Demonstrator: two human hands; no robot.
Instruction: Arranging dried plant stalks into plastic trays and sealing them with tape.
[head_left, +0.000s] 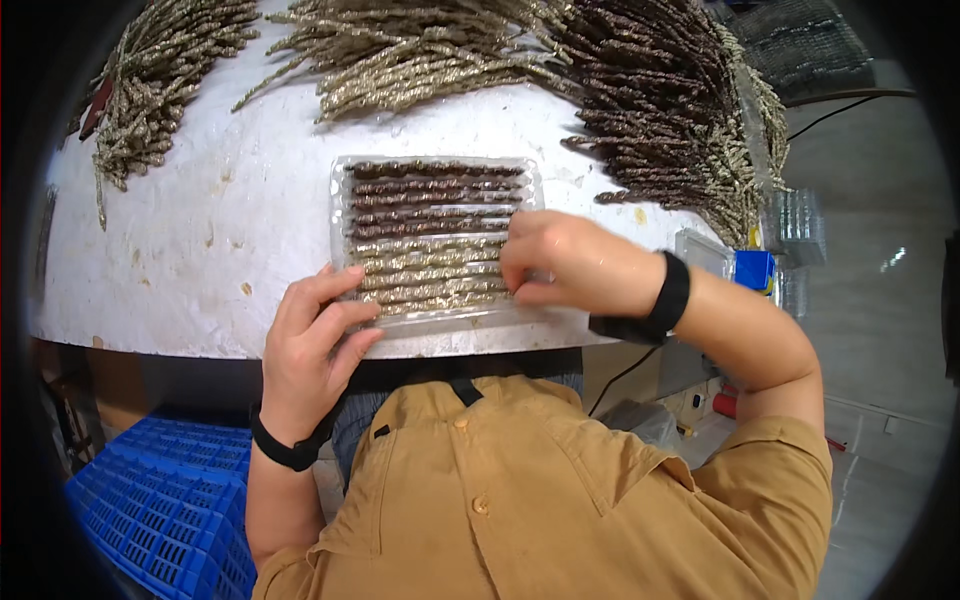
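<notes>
In front of me on the table is a clear plastic tray (341, 202) holding a row of twisted glittery sticks. Dark brown sticks (435, 201) fill its far part, and gold sticks (431, 277) lie nearer me. At the tray's near left corner is my left hand (311, 319), two fingertips over the left ends of the gold sticks and the thumb by the front rim. My right hand (559, 259) covers the right ends of several sticks. Its fingers are curled and slightly blurred, so whether they pinch a stick is hidden.
Loose gold sticks (420, 75) are heaped along the far side of the white table (187, 262), with another gold pile (157, 90) at far left. A large dark brown heap (660, 112) lies at far right. A small blue box (754, 271) sits by the right edge. Blue plastic crates (165, 510) stand below left.
</notes>
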